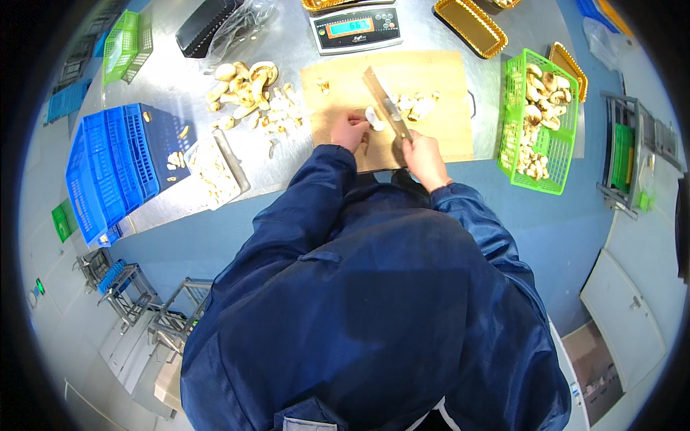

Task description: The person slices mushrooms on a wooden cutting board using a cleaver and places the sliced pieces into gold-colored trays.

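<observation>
My right hand (426, 160) grips the handle of a broad-bladed kitchen knife (384, 96), whose blade slants up and left over the wooden cutting board (345, 81). Left of the blade lies a white piece of cut mushroom (373, 119). The bent fingers of my left hand (349, 131) pinch it at its left edge. Several mushroom pieces (420, 106) rest on the board right of the knife, and a small brownish piece (323, 85) sits near the upper left corner. Whole mushrooms (245, 89) and pale trimmed pieces (283, 110) are heaped on the steel table left of the board.
A digital scale (356, 29) stands behind the board. To the right, a green plastic basket (558, 161) holds mushrooms, near gold trays (471, 27). On the left are a white tray of mushroom pieces (213, 172), blue crates (110, 167) and a black tray (202, 24) beside clear plastic.
</observation>
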`<state>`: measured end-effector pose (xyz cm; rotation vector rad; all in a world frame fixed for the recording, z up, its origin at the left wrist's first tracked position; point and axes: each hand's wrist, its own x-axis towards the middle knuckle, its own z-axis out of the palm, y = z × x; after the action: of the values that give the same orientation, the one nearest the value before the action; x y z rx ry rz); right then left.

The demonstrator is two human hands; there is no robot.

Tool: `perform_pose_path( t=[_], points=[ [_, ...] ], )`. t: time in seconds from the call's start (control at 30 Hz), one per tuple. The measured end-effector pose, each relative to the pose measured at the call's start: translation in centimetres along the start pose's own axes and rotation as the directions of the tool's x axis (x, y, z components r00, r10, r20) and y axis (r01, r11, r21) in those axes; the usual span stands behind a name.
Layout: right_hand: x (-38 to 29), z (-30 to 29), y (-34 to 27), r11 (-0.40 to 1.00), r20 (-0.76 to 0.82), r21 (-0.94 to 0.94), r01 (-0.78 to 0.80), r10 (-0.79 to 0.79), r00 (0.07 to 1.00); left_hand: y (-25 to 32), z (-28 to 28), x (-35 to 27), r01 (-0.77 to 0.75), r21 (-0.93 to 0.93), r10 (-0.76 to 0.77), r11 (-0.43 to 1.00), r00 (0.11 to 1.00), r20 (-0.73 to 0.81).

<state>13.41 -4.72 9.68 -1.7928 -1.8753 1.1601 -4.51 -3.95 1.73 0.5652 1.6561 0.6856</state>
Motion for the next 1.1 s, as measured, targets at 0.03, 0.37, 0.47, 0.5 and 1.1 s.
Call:
perform_pose_path(
  t=[0.03,0.37,0.47,0.5,1.1],
  points=[
    [-0.5,0.1,-0.5,1.0,0.053,-0.007,0.021,-0.021,0.998,-0.4,-0.7,0.0,0.007,-0.097,-0.006,0.995,1.0,0.02],
    [-1.4,2.0,2.7,0.997,0.058,-0.059,-0.052,0.055,0.997,1.4,-0.5,-1.3,0.009,-0.275,-0.004,0.961,1.0,0.019],
    [-1.1,1.0,2.7,0.994,0.005,-0.052,-0.092,0.092,0.996,-1.6,3.5,1.7,-0.594,0.318,0.65,0.739,0.753,-0.102],
    [-1.0,0.6,2.7,0.991,0.011,-0.049,-0.121,0.122,0.992,-0.9,4.9,1.4,-0.63,0.344,0.696,0.696,0.711,-0.105],
    [-2.6,0.2,1.3,0.988,0.069,-0.152,-0.004,0.015,0.998,0.4,2.9,0.8,-0.221,0.273,0.276,0.936,0.944,-0.18]
  ],
)
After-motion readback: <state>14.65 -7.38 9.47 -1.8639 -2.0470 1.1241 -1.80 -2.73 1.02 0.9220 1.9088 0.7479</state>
